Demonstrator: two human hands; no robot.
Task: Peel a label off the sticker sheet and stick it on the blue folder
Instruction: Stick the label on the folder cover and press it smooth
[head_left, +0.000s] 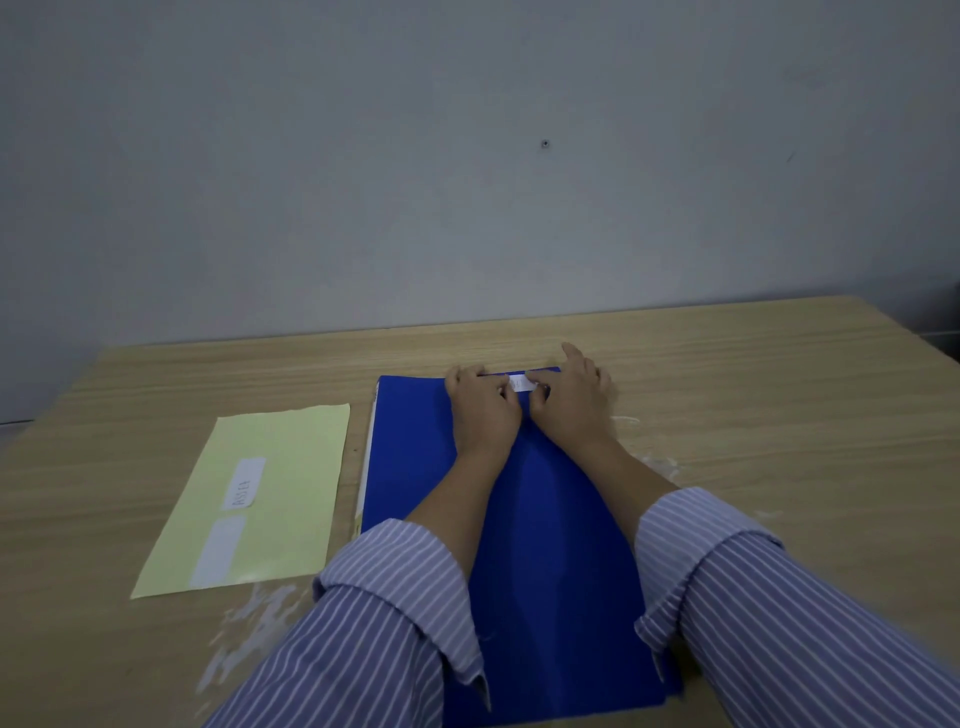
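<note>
Writing on the white label (522, 383) too blurry to read. Left hand (480, 410) and right hand (569, 397) palms-down, fingers pressing it flat at blue folder's (550, 545) far edge.

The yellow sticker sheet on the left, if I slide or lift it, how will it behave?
The sticker sheet looks thin and flat, so probably floppy and light. Its surface seems glossy, so it may slide easily on the wooden table.
</note>
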